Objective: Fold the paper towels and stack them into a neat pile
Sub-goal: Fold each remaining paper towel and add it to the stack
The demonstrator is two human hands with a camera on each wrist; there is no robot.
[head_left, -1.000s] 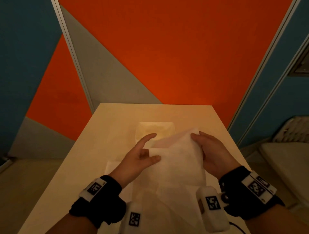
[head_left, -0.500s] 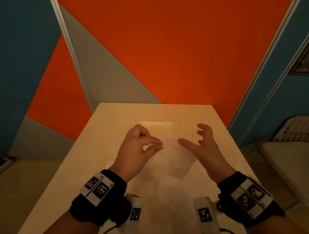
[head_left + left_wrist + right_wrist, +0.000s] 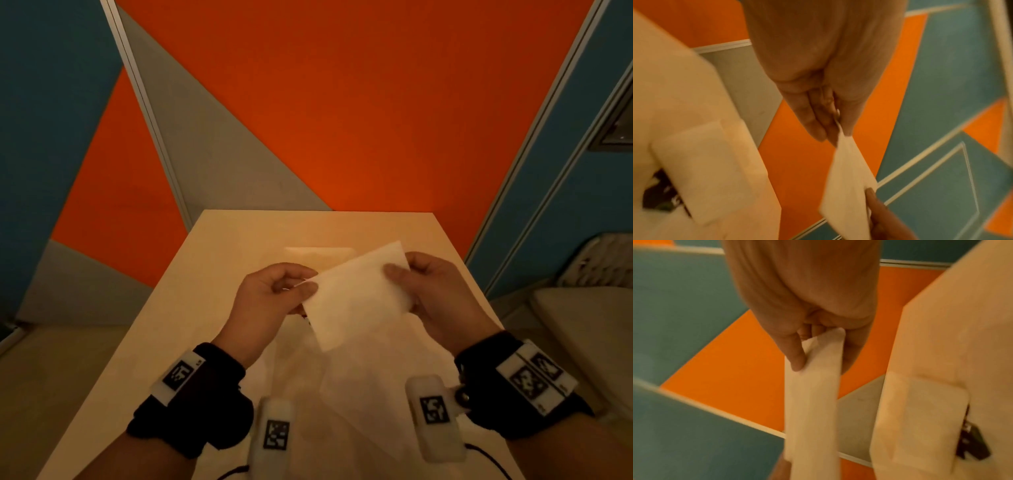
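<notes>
Head: right hand (image 3: 442, 294) now pinches towel (image 3: 356, 298).

I see a white, folded rectangular paper towel (image 3: 356, 294) held up off the pale table, tilted with its far right corner highest, pinched at its left corner and along its right edge. Farther back, a small neat pile of folded white paper towels (image 3: 318, 257) lies flat. Nearer me, unfolded white sheets (image 3: 342, 394) lie spread flat.

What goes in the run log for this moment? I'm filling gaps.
stage: folding | left hand: pinches paper towel | right hand: pinches opposite end | towel: held above table | pile: behind
</notes>
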